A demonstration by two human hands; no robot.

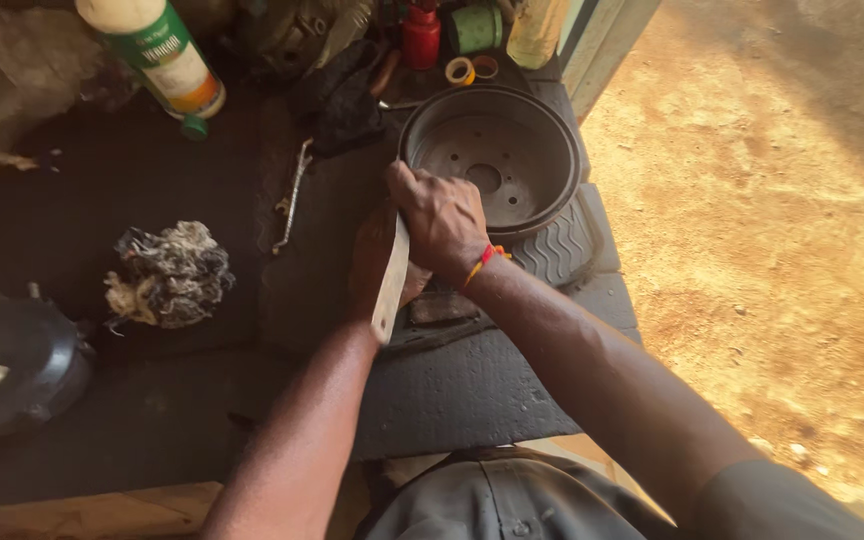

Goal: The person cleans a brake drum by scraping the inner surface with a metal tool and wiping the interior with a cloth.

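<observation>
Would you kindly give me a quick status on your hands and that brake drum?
Both hands, right hand over left hand, grip a flat metal bar. Brake drum open side up, just beyond. Wrench and rag wad lie left.

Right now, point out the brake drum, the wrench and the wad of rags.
brake drum (487, 160), head view, on its inner floor.
wrench (292, 195), head view, on its shaft.
wad of rags (170, 275), head view, on its middle.

Harsh sun at right, dim table at left

Sunlight is glaring off the ground (772, 200); the table (102, 200) is lying in deep shadow, corners slightly blurred.
</observation>
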